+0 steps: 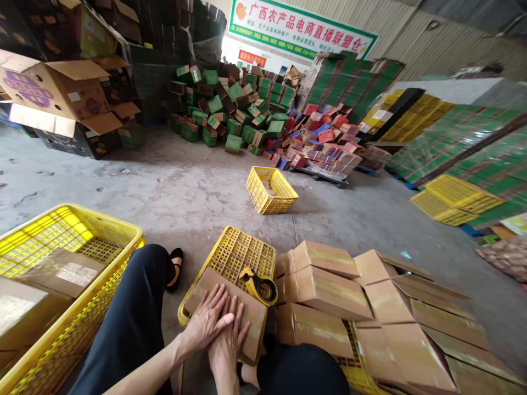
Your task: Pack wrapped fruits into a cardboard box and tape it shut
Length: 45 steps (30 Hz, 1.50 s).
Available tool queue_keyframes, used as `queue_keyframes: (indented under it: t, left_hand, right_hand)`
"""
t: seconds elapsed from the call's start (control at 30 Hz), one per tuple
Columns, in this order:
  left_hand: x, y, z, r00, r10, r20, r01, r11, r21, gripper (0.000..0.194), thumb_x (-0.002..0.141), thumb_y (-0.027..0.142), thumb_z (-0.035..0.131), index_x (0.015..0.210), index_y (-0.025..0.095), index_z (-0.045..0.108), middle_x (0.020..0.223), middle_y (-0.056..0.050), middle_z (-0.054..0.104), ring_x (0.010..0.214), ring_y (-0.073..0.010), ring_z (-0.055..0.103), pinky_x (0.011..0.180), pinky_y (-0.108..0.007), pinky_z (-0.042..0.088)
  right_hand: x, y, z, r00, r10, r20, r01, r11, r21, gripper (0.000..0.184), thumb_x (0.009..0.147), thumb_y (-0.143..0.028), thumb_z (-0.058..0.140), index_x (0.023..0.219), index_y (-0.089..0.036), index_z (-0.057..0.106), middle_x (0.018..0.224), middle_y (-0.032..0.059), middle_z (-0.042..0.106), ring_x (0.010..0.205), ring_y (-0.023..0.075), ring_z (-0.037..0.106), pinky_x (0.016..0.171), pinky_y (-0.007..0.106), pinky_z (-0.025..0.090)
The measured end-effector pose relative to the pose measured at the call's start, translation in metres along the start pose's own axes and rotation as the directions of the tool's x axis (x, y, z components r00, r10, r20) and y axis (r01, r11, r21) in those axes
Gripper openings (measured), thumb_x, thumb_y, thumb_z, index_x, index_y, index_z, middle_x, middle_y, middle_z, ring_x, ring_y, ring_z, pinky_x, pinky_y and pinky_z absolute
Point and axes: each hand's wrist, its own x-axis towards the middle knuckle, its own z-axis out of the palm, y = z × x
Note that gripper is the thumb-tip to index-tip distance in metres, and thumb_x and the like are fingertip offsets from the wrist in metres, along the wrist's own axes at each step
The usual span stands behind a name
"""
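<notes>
A flat brown cardboard box point(247, 315) lies on an upturned yellow crate point(239, 252) between my knees. My left hand point(206, 321) lies flat on the box, fingers stretched and spread. My right hand point(226, 345) lies partly under it, palm down, fingers straight on the cardboard. A yellow and black tape dispenser point(259, 285) rests on the box's far edge, just beyond my fingertips. Neither hand holds anything.
Taped brown boxes point(329, 291) are heaped to my right. A yellow crate point(74, 285) holding cardboard stands at my left. Another yellow crate point(270, 190) sits on the concrete floor ahead. Piles of green boxes point(230, 109) and red boxes point(321, 142) lie beyond.
</notes>
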Motion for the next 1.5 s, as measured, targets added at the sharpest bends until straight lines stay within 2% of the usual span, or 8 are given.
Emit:
queue_keyframes:
  t: [0.2, 0.43, 0.6, 0.8, 0.97, 1.17, 1.3, 1.5]
  left_hand:
    - [-0.024, -0.022, -0.005, 0.994, 0.106, -0.04, -0.104, 0.994, 0.045, 0.068, 0.107, 0.064, 0.038, 0.162, 0.024, 0.041, 0.165, -0.01, 0.043, 0.152, -0.0288, 0.043, 0.119, -0.044, 0.045]
    - [-0.039, -0.037, -0.008, 0.987, -0.025, -0.16, 0.042, 0.993, 0.107, 0.075, 0.105, 0.065, 0.042, 0.162, 0.017, 0.04, 0.165, -0.019, 0.042, 0.152, -0.0346, 0.042, 0.116, -0.047, 0.048]
    - [-0.047, -0.017, 0.003, 0.987, -0.037, -0.155, 0.05, 0.995, 0.083, 0.075, 0.102, 0.069, 0.045, 0.158, 0.018, 0.047, 0.166, -0.021, 0.038, 0.153, -0.0401, 0.038, 0.116, -0.055, 0.046]
    - [-0.06, -0.009, 0.001, 0.995, 0.092, -0.033, -0.092, 0.996, 0.007, 0.069, 0.104, 0.061, 0.05, 0.163, 0.026, 0.039, 0.166, -0.014, 0.042, 0.153, -0.0356, 0.041, 0.115, -0.053, 0.049]
    - [-0.061, -0.034, -0.012, 0.997, -0.021, -0.069, 0.026, 0.997, 0.071, 0.063, 0.106, 0.061, 0.044, 0.161, 0.03, 0.043, 0.164, -0.013, 0.045, 0.149, -0.0345, 0.046, 0.114, -0.053, 0.049]
    - [-0.052, -0.033, -0.001, 0.978, -0.129, -0.163, 0.145, 0.985, 0.091, 0.061, 0.106, 0.06, 0.043, 0.157, 0.028, 0.05, 0.163, -0.016, 0.046, 0.151, -0.0407, 0.04, 0.111, -0.06, 0.049]
    - [-0.034, -0.009, 0.01, 0.978, -0.165, -0.126, 0.176, 0.981, 0.083, 0.059, 0.103, 0.063, 0.047, 0.145, 0.026, 0.064, 0.162, -0.018, 0.045, 0.152, -0.0477, 0.036, 0.11, -0.066, 0.045]
    - [-0.015, 0.02, 0.014, 0.999, -0.027, 0.04, 0.028, 0.999, -0.019, 0.059, 0.105, 0.061, 0.046, 0.153, 0.028, 0.056, 0.163, -0.017, 0.045, 0.152, -0.0415, 0.038, 0.112, -0.063, 0.046]
  right_hand:
    - [-0.012, 0.029, -0.016, 0.999, -0.046, 0.013, 0.047, 0.998, -0.043, 0.058, 0.108, -0.048, 0.032, 0.165, -0.036, 0.029, 0.173, 0.0066, 0.028, 0.16, 0.0369, 0.025, 0.122, 0.07, 0.025]
    - [-0.035, 0.058, -0.017, 0.995, 0.095, -0.038, -0.097, 0.993, -0.069, 0.073, 0.106, -0.062, 0.02, 0.164, -0.02, 0.037, 0.171, 0.0182, 0.032, 0.157, 0.0413, 0.032, 0.118, 0.069, 0.034]
    - [-0.045, 0.025, 0.007, 0.993, 0.059, -0.104, -0.062, 0.998, -0.021, 0.075, 0.101, -0.065, 0.042, 0.158, -0.016, 0.049, 0.169, 0.0223, 0.034, 0.156, 0.0475, 0.028, 0.12, 0.069, 0.032]
    - [-0.043, -0.018, 0.019, 1.0, 0.008, 0.018, -0.008, 1.0, 0.027, 0.056, 0.104, -0.039, 0.043, 0.159, -0.027, 0.046, 0.169, 0.0151, 0.037, 0.154, 0.042, 0.036, 0.12, 0.071, 0.03]
    - [-0.048, 0.024, -0.002, 0.999, -0.033, 0.017, 0.033, 0.999, -0.011, 0.06, 0.105, -0.054, 0.039, 0.162, -0.036, 0.038, 0.171, 0.0087, 0.033, 0.156, 0.0408, 0.033, 0.118, 0.075, 0.029]
    - [-0.043, 0.067, -0.014, 0.986, 0.167, -0.024, -0.168, 0.981, -0.099, 0.075, 0.106, -0.062, 0.027, 0.161, -0.013, 0.042, 0.167, 0.0266, 0.033, 0.151, 0.0461, 0.04, 0.114, 0.07, 0.04]
    - [-0.034, 0.049, -0.007, 0.989, 0.122, -0.079, -0.13, 0.986, -0.106, 0.08, 0.103, -0.064, 0.04, 0.156, -0.005, 0.048, 0.165, 0.0322, 0.035, 0.151, 0.0511, 0.037, 0.115, 0.069, 0.039]
    - [-0.022, -0.008, 0.009, 0.997, -0.073, -0.013, 0.073, 0.997, -0.006, 0.054, 0.105, -0.043, 0.044, 0.153, -0.022, 0.056, 0.159, 0.0182, 0.052, 0.149, 0.0424, 0.045, 0.12, 0.067, 0.035]
